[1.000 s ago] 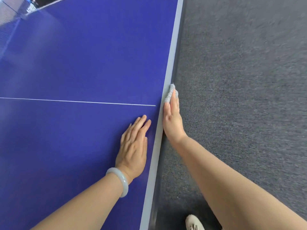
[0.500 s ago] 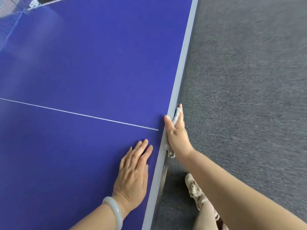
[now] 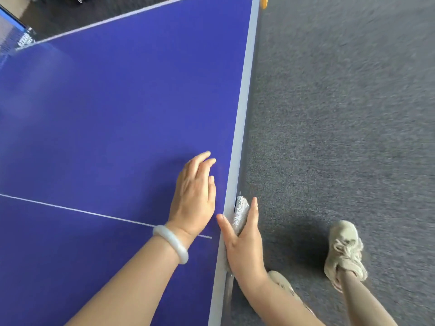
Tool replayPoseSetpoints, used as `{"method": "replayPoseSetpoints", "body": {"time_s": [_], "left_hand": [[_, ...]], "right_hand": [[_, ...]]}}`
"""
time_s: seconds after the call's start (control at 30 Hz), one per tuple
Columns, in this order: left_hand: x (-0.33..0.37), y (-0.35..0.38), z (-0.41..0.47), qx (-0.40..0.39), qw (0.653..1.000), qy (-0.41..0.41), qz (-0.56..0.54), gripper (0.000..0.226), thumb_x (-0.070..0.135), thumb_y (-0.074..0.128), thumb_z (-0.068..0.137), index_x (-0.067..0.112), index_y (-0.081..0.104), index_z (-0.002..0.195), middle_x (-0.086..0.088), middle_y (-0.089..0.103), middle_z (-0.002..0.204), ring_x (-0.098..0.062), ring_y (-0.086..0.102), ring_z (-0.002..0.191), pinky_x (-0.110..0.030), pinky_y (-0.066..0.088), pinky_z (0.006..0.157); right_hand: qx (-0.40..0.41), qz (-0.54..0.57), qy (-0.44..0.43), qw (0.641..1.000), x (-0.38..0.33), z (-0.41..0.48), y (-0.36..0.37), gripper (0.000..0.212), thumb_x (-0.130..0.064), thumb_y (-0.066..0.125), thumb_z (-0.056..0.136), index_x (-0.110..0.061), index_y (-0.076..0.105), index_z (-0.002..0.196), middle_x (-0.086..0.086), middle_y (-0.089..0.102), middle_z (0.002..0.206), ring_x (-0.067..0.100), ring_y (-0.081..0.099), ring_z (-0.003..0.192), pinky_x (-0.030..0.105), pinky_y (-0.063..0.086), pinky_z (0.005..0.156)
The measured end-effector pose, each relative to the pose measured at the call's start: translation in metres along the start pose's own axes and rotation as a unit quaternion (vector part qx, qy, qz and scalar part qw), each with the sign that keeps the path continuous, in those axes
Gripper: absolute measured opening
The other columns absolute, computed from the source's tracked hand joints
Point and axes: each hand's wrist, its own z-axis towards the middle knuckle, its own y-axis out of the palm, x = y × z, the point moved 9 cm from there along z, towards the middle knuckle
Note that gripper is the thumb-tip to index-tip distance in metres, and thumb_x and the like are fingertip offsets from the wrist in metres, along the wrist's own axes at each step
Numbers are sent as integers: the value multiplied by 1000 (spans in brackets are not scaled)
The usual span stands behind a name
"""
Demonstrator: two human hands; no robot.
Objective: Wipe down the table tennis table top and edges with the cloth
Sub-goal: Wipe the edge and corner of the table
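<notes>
- Illumination: bright, even and diffuse; a pale sheen lies across the far left of the tabletop [image 3: 35, 74].
- Shadows: soft throughout, with one dark patch on the carpet [image 3: 341, 114] beside the shoe [image 3: 344, 250].
- Sharpness: the carpet is smeared by motion blur at right; the net [image 3: 9, 36] is indistinct.
- Distortion: wide-angle view splays the tabletop's edge lines towards the corners.
</notes>
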Motion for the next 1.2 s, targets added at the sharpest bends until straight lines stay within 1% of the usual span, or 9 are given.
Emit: {"method": "replayPoseSetpoints", "body": {"time_s": [0.07,0.17,0.27,0.37,0.5,0.67,0.8,1.03,1.2], "left_hand": [[0,4,38,5,1000,-21,3,39,8,43,101,4,49,139,-9,41,150,-23,37,140,-34,25,115],[-4,13,74,-1,999,-36,24,47,16,37,104,8,34,150,-5,25,160,-19,20,149,-30,13,118],[-10,28,84,-16,996,-49,67,52,23,32,105,15,20,156,1,12,164,-13,6,151,-26,2,120],[-11,32,84,-9,996,-57,68,54,31,23,104,18,21,156,4,12,164,-9,4,151,-23,-1,120],[-11,31,85,-11,997,-55,59,59,38,16,100,19,25,155,5,16,163,-8,7,151,-28,7,122],[-13,32,86,-22,996,-72,57,58,37,21,100,21,25,155,8,15,163,-6,7,150,-25,6,120],[-13,34,86,-36,994,-76,67,58,36,20,100,22,22,156,8,14,164,-8,7,151,-34,15,121],[-13,32,88,-20,994,-79,68,58,30,25,97,16,29,153,1,22,162,-14,17,150,-32,13,120],[-12,32,88,-28,995,-68,69,57,30,26,98,15,29,153,0,22,162,-17,18,150,-35,17,120]], "right_hand": [[6,7,-5,1000,-14,11,0,93,-44,65,91,-22,4,159,0,30,160,11,28,147,29,24,120],[25,34,-16,999,-54,57,-8,82,-48,55,95,-11,16,157,9,35,158,18,32,146,39,27,119],[15,70,-1,997,-79,97,-15,76,-56,41,98,-13,20,157,3,27,162,14,25,149,37,20,122],[-39,116,-16,992,-76,87,-14,78,-58,36,93,-22,14,159,-13,12,165,-7,9,148,21,8,123],[-84,91,-30,992,-54,65,-8,55,-33,35,104,-36,4,149,-22,1,162,-21,1,141,2,2,113],[-61,20,-97,993,-124,163,-13,52,-21,27,109,-15,8,157,-3,6,165,9,6,153,25,6,124],[-14,32,-88,996,-168,226,-20,54,-29,26,109,-17,6,159,-2,3,167,7,0,153,35,1,125],[-11,-13,-101,995,-102,115,-5,51,-40,26,101,-47,-3,143,-22,-3,160,-13,-5,146,20,0,120],[-7,-43,-53,998,-129,183,-7,63,-32,36,105,-15,6,158,3,10,165,20,12,151,31,8,122]]}}
